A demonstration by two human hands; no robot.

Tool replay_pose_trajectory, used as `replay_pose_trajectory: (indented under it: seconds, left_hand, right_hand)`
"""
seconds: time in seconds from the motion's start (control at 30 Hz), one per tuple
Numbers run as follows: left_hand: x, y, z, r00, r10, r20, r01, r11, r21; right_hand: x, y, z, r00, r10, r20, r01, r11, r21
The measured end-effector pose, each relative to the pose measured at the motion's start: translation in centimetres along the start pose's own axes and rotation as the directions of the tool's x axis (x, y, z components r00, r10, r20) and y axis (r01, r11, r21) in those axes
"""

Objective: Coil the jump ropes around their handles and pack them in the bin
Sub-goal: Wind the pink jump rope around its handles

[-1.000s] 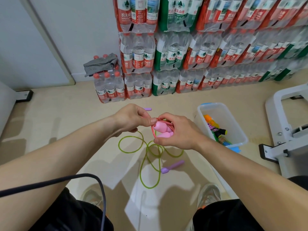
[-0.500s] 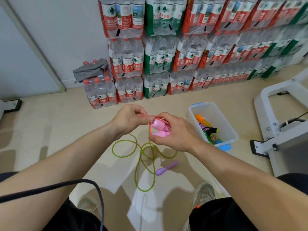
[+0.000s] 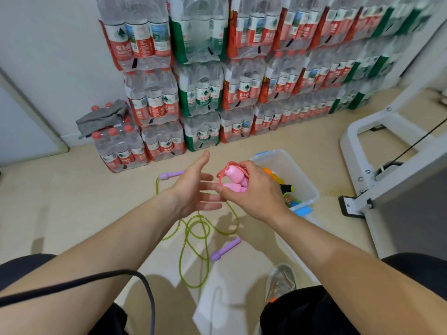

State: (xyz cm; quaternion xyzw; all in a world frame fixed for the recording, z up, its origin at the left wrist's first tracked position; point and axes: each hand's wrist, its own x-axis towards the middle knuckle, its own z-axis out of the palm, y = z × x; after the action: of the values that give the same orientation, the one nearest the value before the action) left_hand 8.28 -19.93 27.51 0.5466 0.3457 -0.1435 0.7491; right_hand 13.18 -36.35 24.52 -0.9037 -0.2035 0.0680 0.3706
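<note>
Far L, shrink-wrapped water-bottle packs [image 3: 121, 151] are stacked vs the wall, not in play. On the floor the green jump rope [image 3: 193, 240] lies loose & uncoiled, one purple handle [image 3: 169, 175] just beyond the L wrist, the other purple handle [image 3: 225, 250] nearer the knees; that rope's for later. L hand [image 3: 193, 189] is spread, holding nothing, fingertips just beside the R hand. R hand [image 3: 254, 192] is curled round the pink jump rope [image 3: 233, 176], cord wound on both handles, thumb across the bottom. Wrapping looks done, so step in hand = drop-off. Clear plastic bin [image 3: 303, 176] sits just R of the bundle, w/ other ropes' handles [image 3: 287, 188] inside. To do it well: thumb pressed over the wraps till the bundle's down inside, since the cord prob springs loose if let go early. Can't tell if the tail end is tucked, so check. Lower it in, don't toss. Set it in the bare far end, apart from the other ropes. L hand is free to go for the green rope meanwhile.
</note>
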Motion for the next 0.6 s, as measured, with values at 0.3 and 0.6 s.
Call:
replay_pose_trajectory:
  seconds: [0.3,0.6]
  left_hand:
    - [3.2,-0.6,5.0,0.982,0.173,0.08,-0.18,0.979,0.091]
    - [9.8,0.3,9.2,0.978,0.207,0.034,-0.209,0.97,0.124]
  right_hand:
    - [1.2,3.5,-1.9,0.989,0.072,0.126,-0.077,0.996,0.035]
    - [3.8,9.8,-6.4,0.903,0.291,0.315,-0.397,0.844,0.36]
